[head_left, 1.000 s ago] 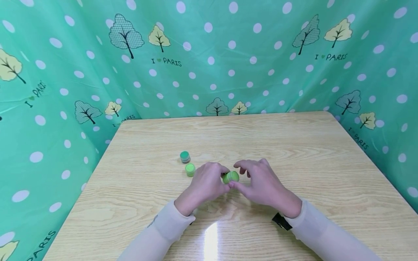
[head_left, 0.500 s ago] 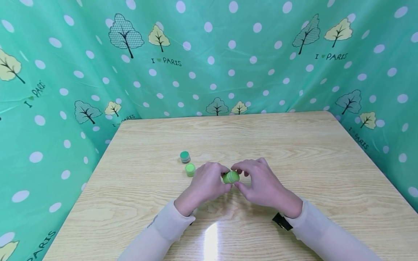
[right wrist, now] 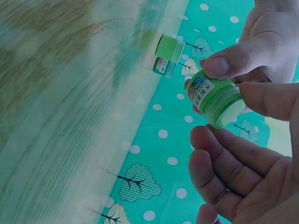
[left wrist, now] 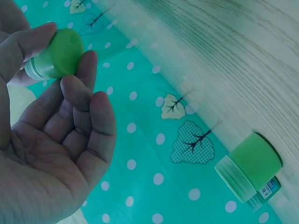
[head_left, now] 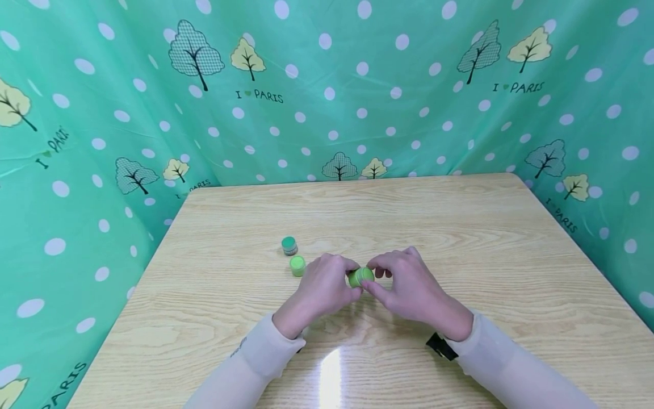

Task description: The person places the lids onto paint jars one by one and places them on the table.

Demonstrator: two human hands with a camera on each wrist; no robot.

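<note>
A small green paint jar with a printed label is held tilted above the table between both hands. My left hand grips its body; in the right wrist view the left thumb presses beside the label. My right hand pinches the translucent lid end between thumb and a fingertip, its other fingers curved loosely below. The jar's green base faces the left wrist camera. Left of my left hand stand a light green jar and, just behind it, a darker green-lidded jar.
The pale wood-grain table extends around the hands. A green dotted curtain with tree prints hangs along the back and both sides. A bright reflection lies on the table near the front.
My right thumb and fingers have shifted around the jar's lid end, loosening and then closing on it again. My left hand and the two standing jars have stayed in place.
</note>
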